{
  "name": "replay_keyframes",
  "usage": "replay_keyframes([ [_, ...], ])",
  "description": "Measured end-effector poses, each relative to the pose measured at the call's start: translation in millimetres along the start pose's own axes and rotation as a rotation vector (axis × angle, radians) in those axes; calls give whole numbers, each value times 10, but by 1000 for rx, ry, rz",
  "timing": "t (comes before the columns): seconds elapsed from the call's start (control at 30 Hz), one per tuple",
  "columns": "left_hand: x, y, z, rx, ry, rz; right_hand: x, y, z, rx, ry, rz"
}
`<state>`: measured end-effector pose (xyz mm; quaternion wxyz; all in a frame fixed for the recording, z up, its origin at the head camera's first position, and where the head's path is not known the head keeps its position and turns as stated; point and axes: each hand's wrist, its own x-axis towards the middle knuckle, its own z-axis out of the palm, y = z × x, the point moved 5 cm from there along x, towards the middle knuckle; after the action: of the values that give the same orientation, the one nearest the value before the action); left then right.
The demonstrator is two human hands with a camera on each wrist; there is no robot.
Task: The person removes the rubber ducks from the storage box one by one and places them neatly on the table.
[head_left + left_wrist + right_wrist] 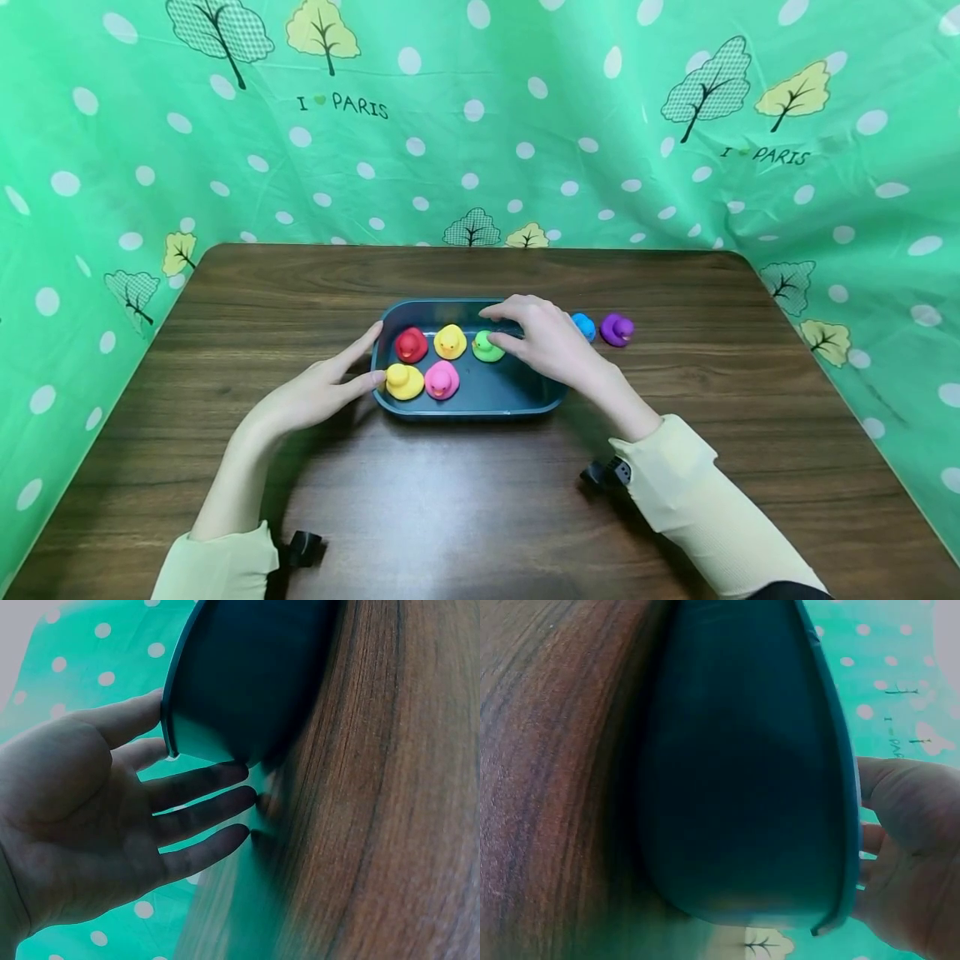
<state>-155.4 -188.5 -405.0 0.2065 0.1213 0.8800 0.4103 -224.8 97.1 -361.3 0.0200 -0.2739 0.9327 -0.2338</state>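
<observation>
A dark blue tray [517,396] sits on the table with several rubber ducks in it. They are a red duck [411,345], a yellow duck [450,342], a second yellow duck [404,382], a pink duck [442,380] and a green duck [487,347]. My left hand [322,389] touches the tray's left end with thumb and fingertips, fingers mostly straight. Over the tray's right part, my right hand [551,337] has its thumb tip at the green duck and its fingers spread apart from the thumb. In the right wrist view the tray wall hides the fingertips.
Right of the tray, a blue duck [583,327], partly hidden by the right hand, and a purple duck [617,330] stand on the brown wooden table [465,500]. A green dotted cloth [480,150] hangs behind and beside the table.
</observation>
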Motion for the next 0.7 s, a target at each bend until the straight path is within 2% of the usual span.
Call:
replay_keyframes([
  [0.7,13,-16,6,-15,-5,-27,77,-6,212,-106,-70,12],
])
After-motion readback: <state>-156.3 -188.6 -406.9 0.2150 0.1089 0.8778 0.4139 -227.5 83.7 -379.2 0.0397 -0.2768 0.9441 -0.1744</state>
